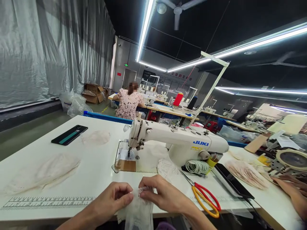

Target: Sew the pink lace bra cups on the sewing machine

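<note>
Both of my hands meet at the table's near edge over a piece of thin, sheer white fabric (pixel 138 210). My left hand (pixel 112 199) pinches its upper edge with curled fingers. My right hand (pixel 163 193) grips the same piece from the right, fingers closed on it. The fabric hangs down over the table edge. Just beyond my hands stands a white JUKI sewing machine (pixel 177 140), its needle plate (pixel 124 156) to the left.
Red-and-yellow scissors (pixel 203 193) lie right of my right hand. Stacks of pale fabric pieces (pixel 45 172) lie left; another stack (pixel 244 174) right. A black phone (pixel 69 134) lies far left. Another person's hand (pixel 291 188) rests at the right edge. A person (pixel 128 102) sits at a far table.
</note>
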The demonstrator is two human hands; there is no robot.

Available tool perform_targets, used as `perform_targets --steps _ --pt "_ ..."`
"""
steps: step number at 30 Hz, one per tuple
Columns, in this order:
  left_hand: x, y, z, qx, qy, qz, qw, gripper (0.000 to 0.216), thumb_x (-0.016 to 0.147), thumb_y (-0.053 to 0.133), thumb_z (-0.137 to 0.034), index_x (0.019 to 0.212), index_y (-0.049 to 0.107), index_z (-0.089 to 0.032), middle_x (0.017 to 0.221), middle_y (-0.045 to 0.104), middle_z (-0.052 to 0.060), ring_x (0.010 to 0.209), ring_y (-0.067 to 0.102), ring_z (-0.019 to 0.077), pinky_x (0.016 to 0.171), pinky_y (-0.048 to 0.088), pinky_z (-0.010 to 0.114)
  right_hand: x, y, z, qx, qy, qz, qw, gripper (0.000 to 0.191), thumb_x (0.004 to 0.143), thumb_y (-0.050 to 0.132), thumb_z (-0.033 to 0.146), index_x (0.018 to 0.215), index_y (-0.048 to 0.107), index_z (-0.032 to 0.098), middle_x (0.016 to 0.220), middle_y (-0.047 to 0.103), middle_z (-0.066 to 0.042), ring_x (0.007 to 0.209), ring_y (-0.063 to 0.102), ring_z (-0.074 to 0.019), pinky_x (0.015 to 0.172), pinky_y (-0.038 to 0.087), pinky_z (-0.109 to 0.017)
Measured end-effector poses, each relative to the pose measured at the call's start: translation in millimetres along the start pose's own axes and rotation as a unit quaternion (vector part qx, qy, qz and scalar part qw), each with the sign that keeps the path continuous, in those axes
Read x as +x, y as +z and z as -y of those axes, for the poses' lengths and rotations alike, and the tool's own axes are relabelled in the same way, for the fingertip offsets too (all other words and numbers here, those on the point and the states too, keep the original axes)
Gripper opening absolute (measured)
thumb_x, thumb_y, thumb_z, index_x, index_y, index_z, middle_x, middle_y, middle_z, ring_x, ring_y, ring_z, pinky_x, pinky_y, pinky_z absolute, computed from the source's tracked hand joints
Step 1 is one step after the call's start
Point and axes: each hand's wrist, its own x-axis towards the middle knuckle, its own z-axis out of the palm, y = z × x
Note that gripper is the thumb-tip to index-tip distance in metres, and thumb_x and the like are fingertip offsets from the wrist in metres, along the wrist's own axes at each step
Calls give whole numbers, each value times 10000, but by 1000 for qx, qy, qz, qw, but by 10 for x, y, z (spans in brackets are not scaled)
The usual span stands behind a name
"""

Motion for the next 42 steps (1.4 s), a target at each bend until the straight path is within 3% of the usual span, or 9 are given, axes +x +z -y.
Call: perform_targets --steps 5,10,14,18,23,27,32,37,42 --pt "-101 23 -123 -18 10 -17 1000 493 766 551 -643 737 508 -153 700 425 -27 671 352 126 607 264 247 -65 -49 -8 -29 -15 16 999 146 900 467 195 815 584 184 653 484 32 646 459 -113 602 326 -196" --pt "-128 75 -34 46 13 -63 997 403 823 477 -574 856 482 -173 585 329 -77 560 276 110 516 215 239 -110 -17 -52 -88 -8 6 996 183 919 430 222 779 542 188 673 462 22 691 455 -133 624 331 -212" --pt "-187 57 -7 106 26 -59 992 355 740 570 -266 1077 507 -175 766 508 -25 743 457 157 688 350 250 -153 -5 -78 -85 1 -5 996 130 898 455 191 819 559 188 702 506 16 719 476 -137 650 341 -216" --pt "-271 52 -70 113 16 -49 992 335 624 551 -140 953 596 -181 920 607 6 883 512 200 780 361 256 -148 62 -70 -25 7 -12 1000 124 876 503 224 795 585 179 667 530 25 656 480 -119 599 337 -201" --pt "-255 96 -68 50 -32 -13 998 302 591 669 -320 824 590 -144 739 523 -23 714 433 161 615 312 234 -74 201 -63 72 -11 -11 997 198 879 496 257 745 595 151 632 567 22 599 487 -102 567 349 -189" --pt "-162 122 20 57 -45 -50 996 347 665 600 -475 705 540 -136 649 431 -26 659 391 151 584 284 244 -30 277 -106 86 6 -27 996 218 859 530 277 693 581 146 590 543 33 574 472 -95 542 334 -187" --pt "-116 120 49 77 -43 -76 993 246 694 558 -392 654 516 -153 595 406 -44 594 346 127 543 252 238 -19 355 -214 105 48 -52 992 295 845 547 345 628 532 146 538 415 60 536 355 -78 480 247 -193" --pt "-136 41 105 119 -53 -79 988 201 720 499 -311 674 589 -138 564 374 -50 563 316 117 517 226 238 14 416 -297 161 54 -14 985 296 639 767 388 707 599 155 574 422 71 585 364 -89 512 261 -193" --pt "-158 -68 60 84 -46 -56 994 184 701 533 -276 788 625 -142 659 482 -26 662 422 148 585 305 229 119 401 -361 211 52 -17 976 229 762 637 343 681 567 141 580 425 60 580 353 -84 513 252 -196"
